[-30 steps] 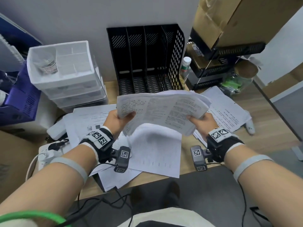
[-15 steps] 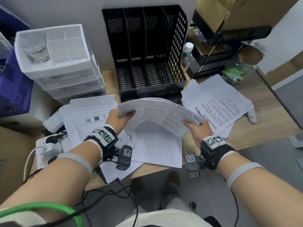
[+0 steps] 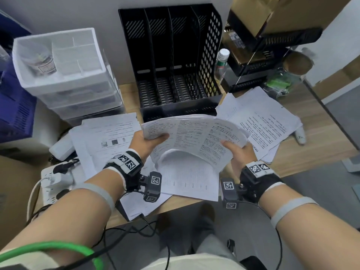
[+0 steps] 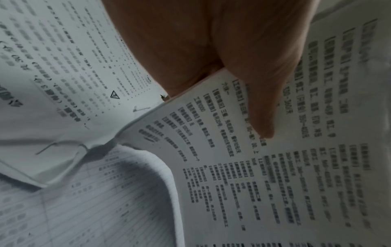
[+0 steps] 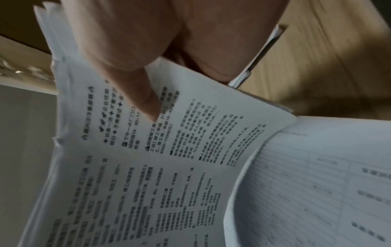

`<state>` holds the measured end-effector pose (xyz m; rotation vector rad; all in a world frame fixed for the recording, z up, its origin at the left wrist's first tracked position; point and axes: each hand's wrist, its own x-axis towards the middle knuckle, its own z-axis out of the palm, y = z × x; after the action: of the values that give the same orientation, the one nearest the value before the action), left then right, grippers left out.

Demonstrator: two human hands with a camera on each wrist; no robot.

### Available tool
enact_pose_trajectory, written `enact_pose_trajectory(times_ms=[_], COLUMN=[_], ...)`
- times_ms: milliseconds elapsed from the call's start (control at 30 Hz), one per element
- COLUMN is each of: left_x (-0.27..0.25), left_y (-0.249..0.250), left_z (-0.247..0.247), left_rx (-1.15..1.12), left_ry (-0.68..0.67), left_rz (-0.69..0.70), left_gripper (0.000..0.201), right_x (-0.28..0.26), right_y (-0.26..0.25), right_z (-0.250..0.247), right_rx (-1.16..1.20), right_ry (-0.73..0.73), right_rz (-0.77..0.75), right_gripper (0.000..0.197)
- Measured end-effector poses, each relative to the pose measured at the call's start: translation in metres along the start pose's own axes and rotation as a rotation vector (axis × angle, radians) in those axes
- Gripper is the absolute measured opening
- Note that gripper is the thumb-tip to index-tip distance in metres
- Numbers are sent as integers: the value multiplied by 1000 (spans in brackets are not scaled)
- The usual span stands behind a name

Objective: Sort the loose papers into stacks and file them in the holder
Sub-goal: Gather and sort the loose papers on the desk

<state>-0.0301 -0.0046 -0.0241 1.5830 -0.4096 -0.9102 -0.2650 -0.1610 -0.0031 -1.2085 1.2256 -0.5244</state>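
A thick stack of printed papers arches above the desk, held at both short ends. My left hand pinches its left end, thumb on top. At the right end, my right hand grips with its thumb pressed on the top sheet. The black mesh file holder stands just behind the stack with its slots showing no paper. Loose sheets lie under the stack, at the left and at the right.
A white drawer unit stands left of the holder. A bottle and a black shelf rack are to its right. A power strip with cables lies at the desk's left front edge. A white marker rests at the far right.
The stack has come down from in front of the holder to lower over the desk, and it bows upward more between my hands. Both hands kept their hold.
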Motion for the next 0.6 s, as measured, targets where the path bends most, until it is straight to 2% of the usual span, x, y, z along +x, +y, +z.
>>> enact_pose_trajectory(times_ms=[67, 200, 300, 367, 467, 600], left_x=[0, 0, -1, -2, -7, -13], left_y=[-1, -7, 3, 17, 41, 68], left_z=[2, 8, 7, 4, -5, -18], left_rx=[110, 465, 451, 407, 220, 240], left_ry=[-37, -86, -48, -103, -192, -310], left_rz=[-8, -4, -28, -55, -172, -242], left_gripper=[34, 42, 38, 31, 28, 20], right_x=[0, 7, 12, 16, 21, 18], right_y=[-1, 5, -11, -34, -77, -139], right_z=[0, -8, -10, -11, -6, 20], right_rx=[-42, -348, -488, -614, -787, -1134], right_ry=[-13, -41, -25, -4, 56, -79], right_rz=[-19, -4, -56, -157, -342, -736], right_gripper=[26, 36, 30, 20, 20, 20])
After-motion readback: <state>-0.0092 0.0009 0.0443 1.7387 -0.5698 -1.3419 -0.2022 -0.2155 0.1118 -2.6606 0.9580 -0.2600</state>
